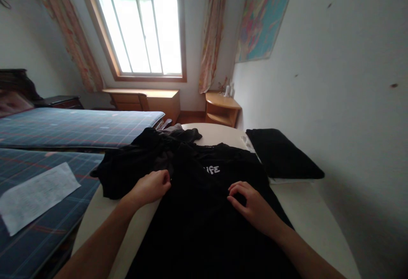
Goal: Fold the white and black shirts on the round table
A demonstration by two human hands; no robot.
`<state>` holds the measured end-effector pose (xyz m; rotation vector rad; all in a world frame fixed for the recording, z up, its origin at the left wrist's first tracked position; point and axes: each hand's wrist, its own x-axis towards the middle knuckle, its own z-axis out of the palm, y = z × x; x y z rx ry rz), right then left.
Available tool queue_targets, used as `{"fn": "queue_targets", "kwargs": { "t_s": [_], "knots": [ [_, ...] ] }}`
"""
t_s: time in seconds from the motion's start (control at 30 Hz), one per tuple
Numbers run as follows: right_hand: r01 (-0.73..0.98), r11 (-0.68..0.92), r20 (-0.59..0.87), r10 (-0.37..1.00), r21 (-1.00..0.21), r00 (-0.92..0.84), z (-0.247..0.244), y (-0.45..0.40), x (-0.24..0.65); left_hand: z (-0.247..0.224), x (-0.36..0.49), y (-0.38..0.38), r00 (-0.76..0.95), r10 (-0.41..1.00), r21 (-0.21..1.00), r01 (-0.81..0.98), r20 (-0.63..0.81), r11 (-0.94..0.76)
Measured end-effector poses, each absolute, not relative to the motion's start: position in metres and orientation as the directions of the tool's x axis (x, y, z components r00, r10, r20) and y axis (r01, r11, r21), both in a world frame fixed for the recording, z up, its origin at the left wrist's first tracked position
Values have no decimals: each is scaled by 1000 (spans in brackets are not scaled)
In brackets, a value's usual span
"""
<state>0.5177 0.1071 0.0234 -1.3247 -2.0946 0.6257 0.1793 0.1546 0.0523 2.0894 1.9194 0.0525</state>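
Observation:
A black T-shirt (pixel 204 223) with white lettering lies spread on a cream-coloured rounded table (pixel 321 223). Over its left side is my left hand (pixel 151 189), fingers curled closed; whether they pinch any fabric is hidden. My right hand (pixel 248 204) is above the right part of the shirt, just below the lettering. Its fingers are bent, with a gap between thumb and forefinger and nothing seen in it. Beyond my left hand, a crumpled heap of dark clothes (pixel 130 168) overlaps the table's left edge. A folded black garment (pixel 280 153) rests at the right, near the wall.
To the left stands a bed with blue plaid mattresses (pixel 79 128), a sheet of paper (pixel 38 196) on the nearer one. A white wall (pixel 357 113) borders the table on the right. A wooden desk (pixel 162 96) and a corner shelf (pixel 221 100) stand by the window (pixel 140 28).

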Motion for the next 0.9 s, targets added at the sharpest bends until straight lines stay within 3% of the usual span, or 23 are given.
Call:
{"fn": "queue_targets", "kwargs": {
  "t_s": [0.13,0.4,0.6,0.9],
  "knots": [
    [633,405,231,911,-659,-342,26,106,517,61,175,156,21,988,212,977,-156,13],
    [625,496,210,854,-603,-476,24,99,515,62,179,155,-35,989,11,999,-143,37],
    [639,500,214,855,-585,-473,22,98,515,60,186,152,-74,990,-28,997,-122,71],
    [752,388,281,919,-533,-275,14,107,529,47,193,153,-1,990,1,1000,-142,1]
  ]
}}
